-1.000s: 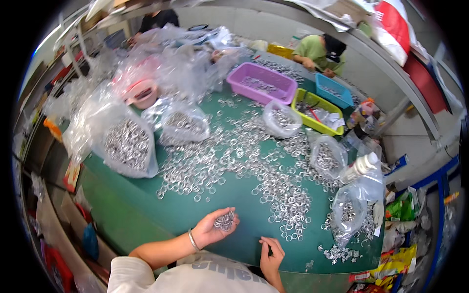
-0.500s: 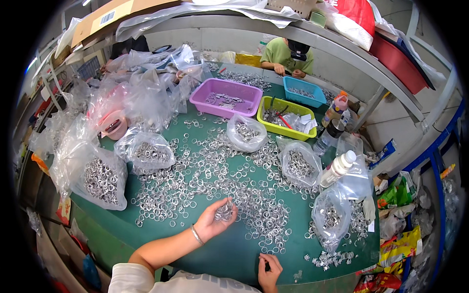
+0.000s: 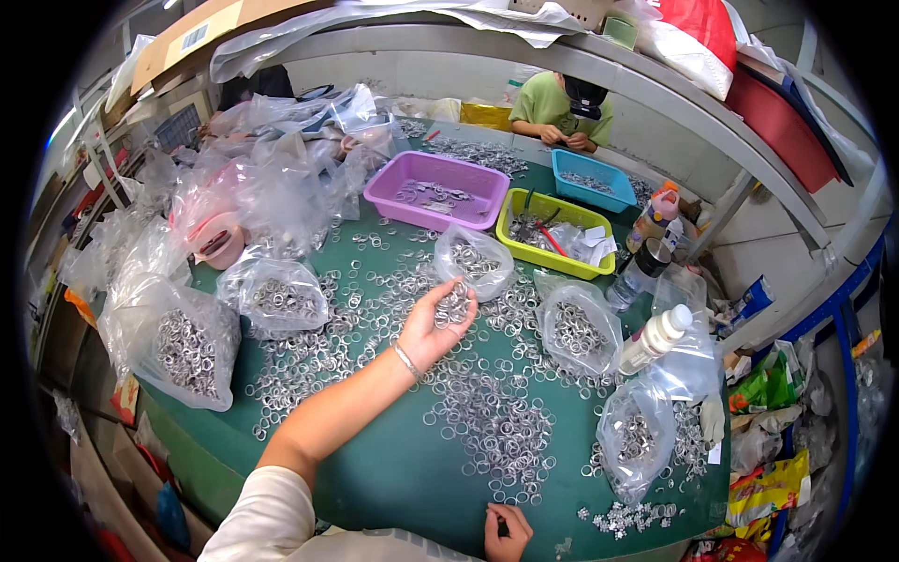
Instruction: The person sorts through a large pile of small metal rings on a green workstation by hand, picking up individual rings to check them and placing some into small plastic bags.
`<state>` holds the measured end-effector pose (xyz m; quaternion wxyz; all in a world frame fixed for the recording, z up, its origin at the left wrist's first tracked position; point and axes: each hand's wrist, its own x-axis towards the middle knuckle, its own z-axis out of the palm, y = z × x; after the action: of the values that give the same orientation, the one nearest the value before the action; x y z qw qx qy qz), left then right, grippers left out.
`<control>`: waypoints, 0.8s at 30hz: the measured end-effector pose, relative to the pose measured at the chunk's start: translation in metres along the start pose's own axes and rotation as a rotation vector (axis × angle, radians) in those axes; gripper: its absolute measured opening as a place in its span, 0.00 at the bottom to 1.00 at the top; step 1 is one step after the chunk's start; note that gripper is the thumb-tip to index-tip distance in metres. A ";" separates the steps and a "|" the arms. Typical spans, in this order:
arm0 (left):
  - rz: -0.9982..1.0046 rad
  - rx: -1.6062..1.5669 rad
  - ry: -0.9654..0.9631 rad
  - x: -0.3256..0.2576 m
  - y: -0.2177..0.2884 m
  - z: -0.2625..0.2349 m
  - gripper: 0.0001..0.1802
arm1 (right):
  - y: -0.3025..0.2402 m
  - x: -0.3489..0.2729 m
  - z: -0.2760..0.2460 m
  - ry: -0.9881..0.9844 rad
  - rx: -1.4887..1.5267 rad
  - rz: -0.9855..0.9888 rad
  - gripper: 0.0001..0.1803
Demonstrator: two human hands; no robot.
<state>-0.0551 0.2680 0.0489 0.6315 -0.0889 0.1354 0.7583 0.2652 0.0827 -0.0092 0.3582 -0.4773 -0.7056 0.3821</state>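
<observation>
A purple tray (image 3: 438, 192), a yellow-green tray (image 3: 552, 234) and a blue tray (image 3: 592, 178) stand at the far side of the green bench (image 3: 393, 468). Two white bottles (image 3: 655, 339) stand near the right edge.

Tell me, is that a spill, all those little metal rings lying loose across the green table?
Nothing looks spilled or damaged. The loose metal rings lie spread over the green table between open clear bags holding more of them. The left hand holds a bunch of rings; the right hand rests at the near edge.
</observation>
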 end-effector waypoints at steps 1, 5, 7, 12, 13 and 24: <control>-0.006 -0.002 -0.012 -0.001 -0.004 0.001 0.13 | 0.000 0.001 0.000 -0.003 0.008 0.004 0.09; -0.018 -0.004 0.041 -0.007 -0.005 -0.006 0.14 | 0.002 0.003 -0.002 -0.011 -0.002 -0.005 0.08; -0.034 -0.011 0.092 -0.021 -0.001 -0.008 0.13 | -0.001 0.003 0.000 -0.051 0.038 0.039 0.08; -0.012 -0.025 -0.020 -0.051 0.012 -0.031 0.11 | 0.004 0.014 0.005 -0.002 -0.077 -0.131 0.07; -0.008 -0.033 -0.007 -0.062 0.014 -0.037 0.11 | 0.018 0.013 0.004 -0.007 -0.125 -0.156 0.07; 0.839 -0.193 -0.130 -0.275 0.157 0.011 0.10 | 0.035 0.002 -0.012 -0.138 -0.162 -0.123 0.07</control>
<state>-0.1576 -0.0110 0.1576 0.2645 -0.0369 0.0486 0.9624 0.2889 0.0955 -0.0344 0.2918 -0.4329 -0.7852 0.3331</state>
